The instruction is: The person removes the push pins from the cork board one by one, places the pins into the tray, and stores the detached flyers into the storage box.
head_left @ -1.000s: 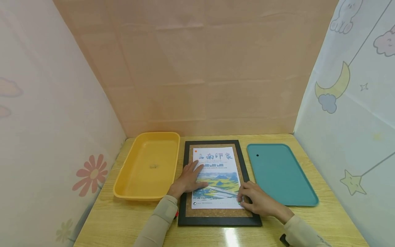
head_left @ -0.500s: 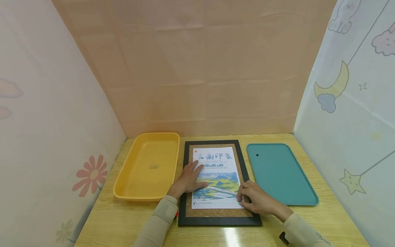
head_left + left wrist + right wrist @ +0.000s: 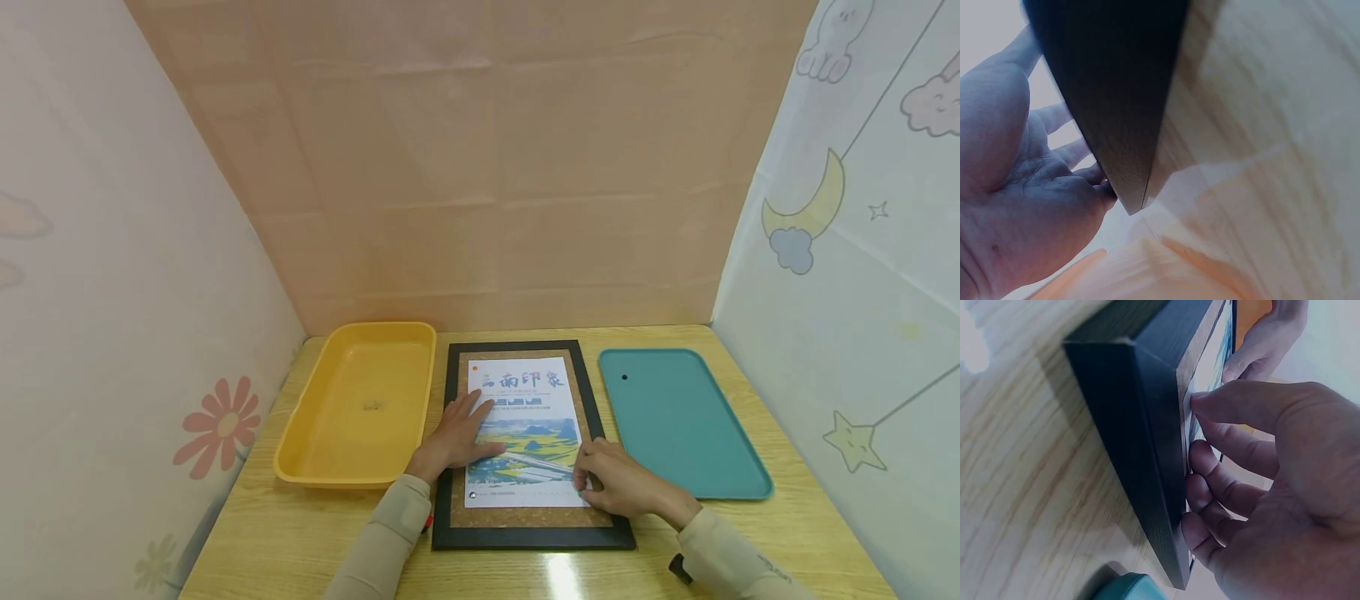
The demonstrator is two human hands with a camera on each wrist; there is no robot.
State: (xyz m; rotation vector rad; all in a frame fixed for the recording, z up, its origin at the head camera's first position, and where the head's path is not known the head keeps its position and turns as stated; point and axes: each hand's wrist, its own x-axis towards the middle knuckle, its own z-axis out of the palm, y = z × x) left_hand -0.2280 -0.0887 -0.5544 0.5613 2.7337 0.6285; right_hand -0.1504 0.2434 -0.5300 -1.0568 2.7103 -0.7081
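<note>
A printed poster (image 3: 525, 429) lies on a black-framed cork board (image 3: 532, 537). My left hand (image 3: 456, 435) rests spread on the poster's left side, its fingers straight. At the poster's lower right corner, my right hand (image 3: 617, 477) has curled fingers, with thumb and index tip together at what looks like a small green pushpin, mostly hidden by the fingertips. In the right wrist view, the thumb (image 3: 1241, 403) presses at the board's surface beside the frame. An orange dot (image 3: 475, 368) marks the poster's upper left corner, and a small dark, shiny dot (image 3: 472, 495) its lower left.
A yellow tray (image 3: 281, 462) stands left of the board. To the right lies a teal tray (image 3: 690, 433) with a small black dot (image 3: 624, 377) in it. A small red thing (image 3: 428, 522) shows beside my left forearm. Fabric walls border the wooden table (image 3: 247, 550).
My right hand and wrist have shifted very slightly, and the green spot at its fingertips shows less. My left hand stays on the poster.
</note>
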